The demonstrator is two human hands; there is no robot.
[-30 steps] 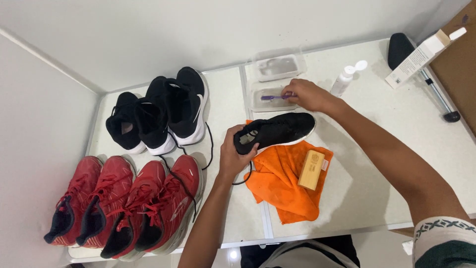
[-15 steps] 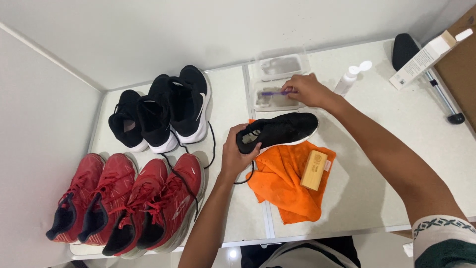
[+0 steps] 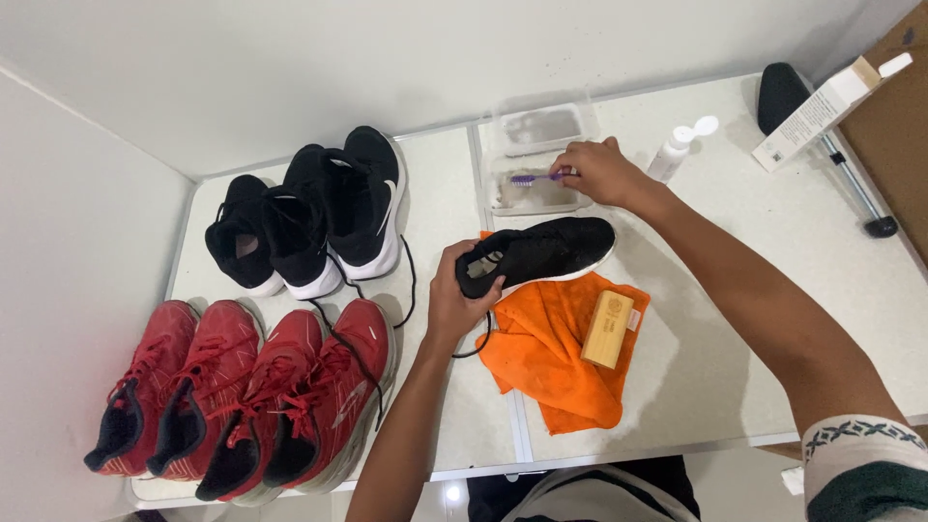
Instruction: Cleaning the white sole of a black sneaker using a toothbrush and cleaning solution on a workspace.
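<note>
Left hand [image 3: 456,298] is clamped on the heel of a black knit sneaker with a white sole [image 3: 541,254], which lies at centre frame, its toe pointing right, partly over a crumpled orange cloth [image 3: 554,362]. Right hand [image 3: 601,172] is up top, fingers pinched shut on a slim purple toothbrush [image 3: 535,178], bristles over a clear shallow plastic tray [image 3: 532,192]; whether the bristles touch it is hard to tell. A pale wooden block brush [image 3: 607,330] rests on the cloth. Black trainers [image 3: 319,217] sit upper left, red lace-up trainers [image 3: 242,396] lower left, and a small white bottle [image 3: 674,151] just right of the hand.
</note>
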